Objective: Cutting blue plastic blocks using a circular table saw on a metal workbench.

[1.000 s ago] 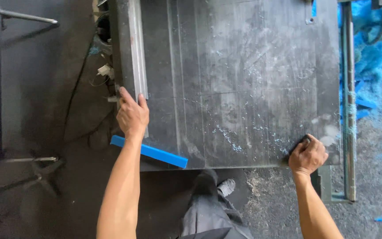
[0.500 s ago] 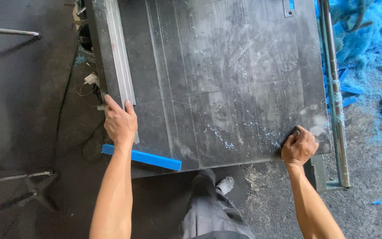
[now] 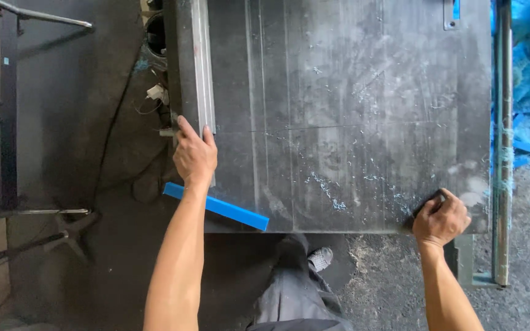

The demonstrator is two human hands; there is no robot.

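Dusty concrete floor (image 3: 400,288) surrounds a dark, scratched surface (image 3: 351,110) in the only view, the head camera. Left hand (image 3: 195,156) lies flat, fingers spread, on the metal rail (image 3: 203,67) at the surface's left side, just above a blue strip (image 3: 216,206) that overhangs the near edge. Right hand (image 3: 441,219) has its fingers curled tight on a dark pad (image 3: 427,203) near the right corner. Judged risks: the strip could be knocked to the floor, or the pad could slip off the edge. Against 0.5 s ago, both hands sit in much the same places; only the camera has shifted.
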